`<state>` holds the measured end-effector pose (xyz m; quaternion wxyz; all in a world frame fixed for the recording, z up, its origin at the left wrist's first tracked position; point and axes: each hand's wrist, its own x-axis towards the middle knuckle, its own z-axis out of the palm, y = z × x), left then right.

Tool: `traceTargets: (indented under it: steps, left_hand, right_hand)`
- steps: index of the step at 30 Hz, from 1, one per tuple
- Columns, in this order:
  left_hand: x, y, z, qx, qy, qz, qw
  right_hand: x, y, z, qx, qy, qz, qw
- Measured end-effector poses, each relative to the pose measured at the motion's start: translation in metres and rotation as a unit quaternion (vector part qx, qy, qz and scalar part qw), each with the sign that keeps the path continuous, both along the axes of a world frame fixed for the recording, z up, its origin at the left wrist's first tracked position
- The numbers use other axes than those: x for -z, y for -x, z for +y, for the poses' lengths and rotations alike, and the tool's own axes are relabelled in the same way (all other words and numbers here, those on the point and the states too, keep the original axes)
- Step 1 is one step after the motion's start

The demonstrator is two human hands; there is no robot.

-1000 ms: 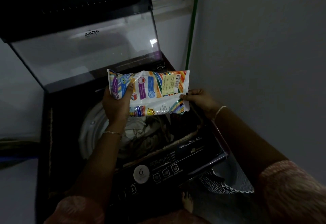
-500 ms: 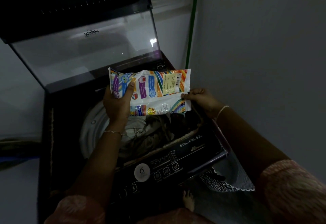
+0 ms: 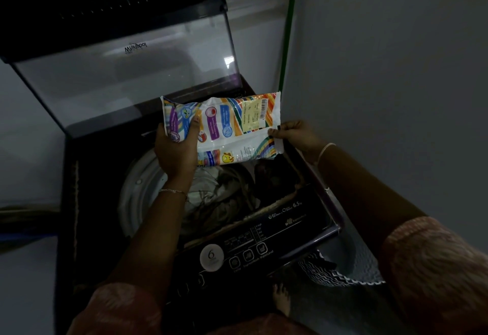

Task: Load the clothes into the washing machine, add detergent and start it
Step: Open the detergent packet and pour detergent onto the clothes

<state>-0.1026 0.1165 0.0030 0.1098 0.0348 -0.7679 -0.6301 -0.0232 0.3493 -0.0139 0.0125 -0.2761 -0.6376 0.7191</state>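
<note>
A person holds a detergent packet (image 3: 232, 128) lying sideways above the open drum (image 3: 137, 189) of a top-loading washer (image 3: 87, 202). The left hand (image 3: 177, 150) wraps the packet's left end, thumb across its printed face, grip clenched on it; the right hand (image 3: 295, 134) pinches the packet's right edge near its lower corner. The packet is white with rainbow stripes, blue, purple and red label patches, a yellow panel of small print too fine to read, and a barcode at its upper right corner. Clothes (image 3: 224, 194) lie piled in the drum beneath the packet. The lid (image 3: 124, 76) stands raised behind, its clear pane bearing "Whirlpool" seen mirrored. The control panel (image 3: 264, 245) along the washer's near edge shows a round badge marked "6", a row of buttons with "WaterLevel" legible below one, and "6.5 kg" at its right end. A patterned basket (image 3: 340, 274) sits on the floor to the washer's right, beside a bare foot (image 3: 281, 299).
</note>
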Motion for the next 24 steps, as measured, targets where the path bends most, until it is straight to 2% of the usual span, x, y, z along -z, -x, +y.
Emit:
traceTargets:
  steps: [24]
  left_hand:
    - [-0.007,-0.005,0.0,0.012,0.023,0.035,0.999]
  right_hand:
    - [-0.021,-0.014,0.005,-0.062,-0.033,-0.042,0.997]
